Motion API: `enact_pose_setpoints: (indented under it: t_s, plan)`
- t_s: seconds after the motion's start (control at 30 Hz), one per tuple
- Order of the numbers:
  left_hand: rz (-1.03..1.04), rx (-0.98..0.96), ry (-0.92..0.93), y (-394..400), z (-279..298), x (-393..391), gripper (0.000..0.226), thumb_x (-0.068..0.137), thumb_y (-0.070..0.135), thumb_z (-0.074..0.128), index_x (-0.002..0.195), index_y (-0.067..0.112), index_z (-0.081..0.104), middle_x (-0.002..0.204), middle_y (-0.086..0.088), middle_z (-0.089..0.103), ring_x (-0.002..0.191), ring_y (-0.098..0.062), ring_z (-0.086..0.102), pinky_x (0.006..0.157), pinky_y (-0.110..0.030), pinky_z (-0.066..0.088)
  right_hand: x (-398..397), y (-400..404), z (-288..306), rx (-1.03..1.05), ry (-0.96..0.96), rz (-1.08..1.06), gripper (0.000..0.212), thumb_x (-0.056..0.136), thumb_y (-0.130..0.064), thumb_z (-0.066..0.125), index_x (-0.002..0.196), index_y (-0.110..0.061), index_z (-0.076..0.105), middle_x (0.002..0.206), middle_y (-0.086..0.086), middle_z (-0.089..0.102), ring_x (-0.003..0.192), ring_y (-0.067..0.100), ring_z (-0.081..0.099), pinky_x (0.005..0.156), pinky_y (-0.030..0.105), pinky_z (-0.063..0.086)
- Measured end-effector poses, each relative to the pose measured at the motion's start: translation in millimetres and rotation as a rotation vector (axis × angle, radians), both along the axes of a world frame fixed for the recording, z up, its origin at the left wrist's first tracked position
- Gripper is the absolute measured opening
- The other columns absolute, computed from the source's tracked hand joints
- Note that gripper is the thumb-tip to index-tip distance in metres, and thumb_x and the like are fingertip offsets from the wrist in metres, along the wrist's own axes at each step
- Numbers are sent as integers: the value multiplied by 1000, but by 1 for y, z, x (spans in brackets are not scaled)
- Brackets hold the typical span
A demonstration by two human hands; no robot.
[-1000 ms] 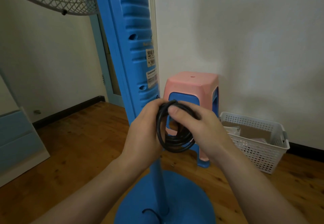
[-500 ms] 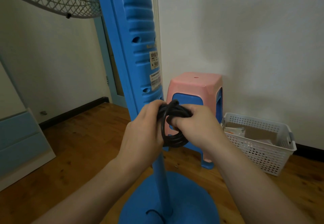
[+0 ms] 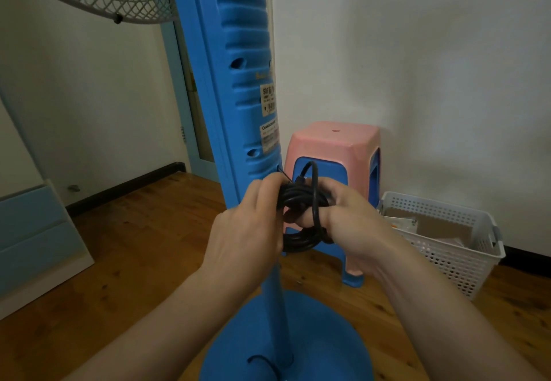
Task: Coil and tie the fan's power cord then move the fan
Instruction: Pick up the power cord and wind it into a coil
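Your left hand (image 3: 247, 231) and right hand (image 3: 348, 219) both grip the coiled black power cord (image 3: 301, 216), fingers curled round it, just in front of the blue fan (image 3: 238, 82) column. One loop stands up above your knuckles. The pink stool (image 3: 334, 148) stands close behind the column, the white basket (image 3: 447, 240) against the wall; bare wooden floor (image 3: 134, 246) opens to your left.

A strand of the black cord (image 3: 301, 219) now wraps across the coil, looping up above both hands.
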State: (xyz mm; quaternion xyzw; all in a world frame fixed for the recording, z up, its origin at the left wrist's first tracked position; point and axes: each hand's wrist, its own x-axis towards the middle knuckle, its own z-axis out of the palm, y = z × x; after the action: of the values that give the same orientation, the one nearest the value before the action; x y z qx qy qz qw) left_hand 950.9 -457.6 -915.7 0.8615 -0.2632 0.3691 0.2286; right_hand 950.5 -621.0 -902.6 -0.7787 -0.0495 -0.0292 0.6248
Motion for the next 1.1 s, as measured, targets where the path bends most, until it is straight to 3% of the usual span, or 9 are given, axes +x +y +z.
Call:
enact_pose_setpoints:
  t_s: [0.1,0.27,0.4,0.53,0.6,0.7,0.87,1.1]
  plan:
    - [-6,28,-6,0,2,0,31,95,16,54,122,25,40,97,-4,62,60,-24,61,44,-43,53,2,-1,-3,43,3,38,56,83,1,69,131,-26,59,109,0,75,101,18,72,84,30,55]
    - [-29,36,49,5,4,0,39,94,11,62,126,25,46,103,-2,62,74,-25,65,56,-45,56,4,-9,0,138,-5,163,45,72,-8,76,115,-22,71,105,6,77,102,25,74,92,42,56]
    - [-63,-16,77,6,5,0,37,96,16,56,123,33,38,106,4,61,77,-16,63,62,-41,56,8,-9,-2,171,0,212,25,81,-4,70,98,-20,77,97,8,78,93,23,75,86,39,53]
    - [-99,24,72,8,8,2,40,94,16,56,127,31,39,107,4,64,80,-16,65,64,-36,58,8,-7,-10,269,3,238,16,71,-8,68,85,-10,73,80,11,69,79,25,69,85,43,51]
    - [-104,28,77,9,10,4,46,93,14,57,131,33,39,114,3,66,89,-19,67,69,-37,58,8,-5,-13,315,-4,264,27,67,-7,66,94,-5,68,77,13,65,77,24,65,80,44,50]
    - [-90,47,74,11,12,6,51,92,12,57,137,31,42,120,3,66,95,-19,67,72,-37,59,9,-3,-14,334,-11,277,53,67,-4,64,120,-3,61,83,17,68,84,29,67,92,56,51]
    - [-110,107,58,12,15,5,48,92,13,58,137,24,48,117,-1,65,95,-21,67,74,-38,61,9,-7,-10,252,-37,284,44,70,-9,72,114,-4,67,94,19,72,95,36,70,103,64,47]
    - [-94,217,71,13,15,5,56,90,12,62,142,24,47,119,-2,58,84,-23,66,64,-37,59,10,-8,-14,361,5,368,45,78,-13,63,117,10,63,105,26,63,98,38,59,93,56,47]
